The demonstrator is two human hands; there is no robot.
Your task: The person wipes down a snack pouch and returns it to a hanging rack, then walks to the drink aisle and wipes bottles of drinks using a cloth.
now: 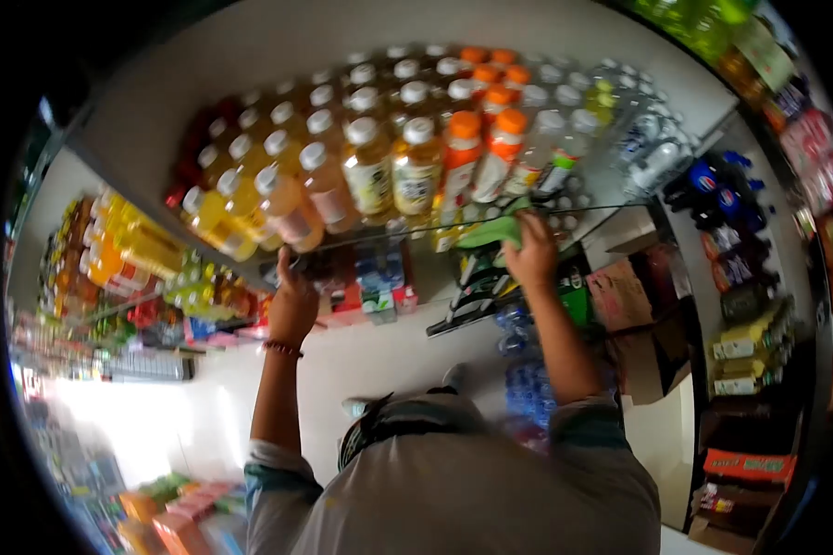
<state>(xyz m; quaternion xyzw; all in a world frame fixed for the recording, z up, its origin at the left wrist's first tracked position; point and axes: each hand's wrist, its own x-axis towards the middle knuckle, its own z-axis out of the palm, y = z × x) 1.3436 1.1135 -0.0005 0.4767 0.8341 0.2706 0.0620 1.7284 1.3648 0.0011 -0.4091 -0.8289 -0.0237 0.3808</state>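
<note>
My right hand (532,248) is closed around a green cloth (492,233), which lies against the front edge of the glass shelf (407,231). Just above the cloth stand orange-capped bottles (461,153) and clear drink bottles with white caps. My left hand (293,301) is by the same shelf edge, below a peach-coloured drink bottle (289,215). One of its digits stretches up toward the edge, and I see nothing held in it; the other fingers are partly hidden. Pale yellow bottles with white caps (367,171) fill the shelf between my hands.
Boxes and packs (379,277) sit on a lower level. Water bottle packs (529,387) and open cardboard boxes (646,356) stand at my right. More shelves hold yellow drinks (143,242) on the left and dark bottles (727,199) on the right. Pale floor (231,388) lies below.
</note>
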